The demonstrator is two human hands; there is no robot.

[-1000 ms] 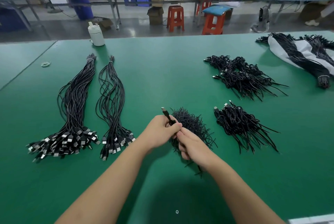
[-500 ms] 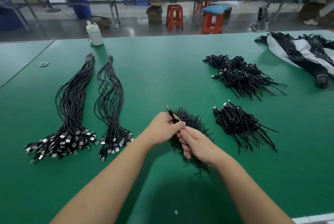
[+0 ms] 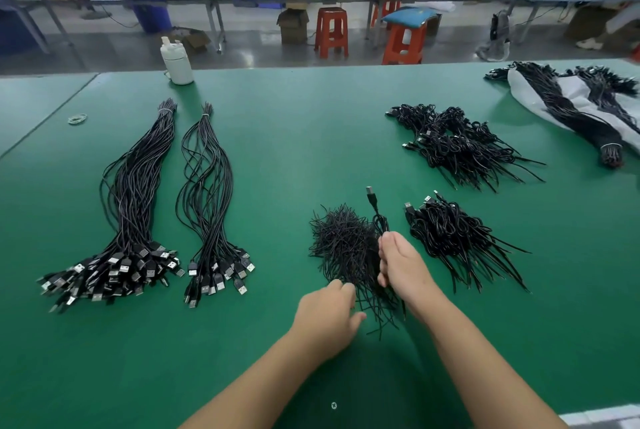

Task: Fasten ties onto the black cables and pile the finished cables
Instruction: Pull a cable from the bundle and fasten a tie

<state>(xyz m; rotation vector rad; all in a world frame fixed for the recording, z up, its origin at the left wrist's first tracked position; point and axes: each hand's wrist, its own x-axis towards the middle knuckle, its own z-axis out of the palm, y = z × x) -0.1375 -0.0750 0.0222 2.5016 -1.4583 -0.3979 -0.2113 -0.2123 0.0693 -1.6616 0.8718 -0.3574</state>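
Right hand (image 3: 401, 266) is gripping a coiled cable (image 3: 377, 217), fingers curled round it, with the USB plug (image 3: 371, 193) sticking up toward the far side. It's held just over the right edge of the tie pile (image 3: 341, 241), which sits near the middle of the green table (image 3: 294, 137).

Left hand (image 3: 327, 314) is down at the near edge of that tie pile, fingers curled in among the loose ends. Looks like it's picking at a tie, but I honestly can't tell if it's got one pinched or not, the fingertips are hidden behind the knuckles.

Just right of the held cable there's a small stack of finished cables (image 3: 450, 238), coiled with tails fanning out toward the near right. A bigger stack (image 3: 457, 144) of the same sits farther back, well apart from the small one.

Over on the left are two long bundles of straight cables, the fat one (image 3: 128, 207) and a thinner one (image 3: 207, 200) beside it, each banded at the far end, USB plugs splayed out at the near end.

Far right has more bundles lying on a white bag (image 3: 575, 96). Far left, a white bottle (image 3: 176, 61) stands by the table edge, and a rubber band (image 3: 77, 118) lies off on its own.
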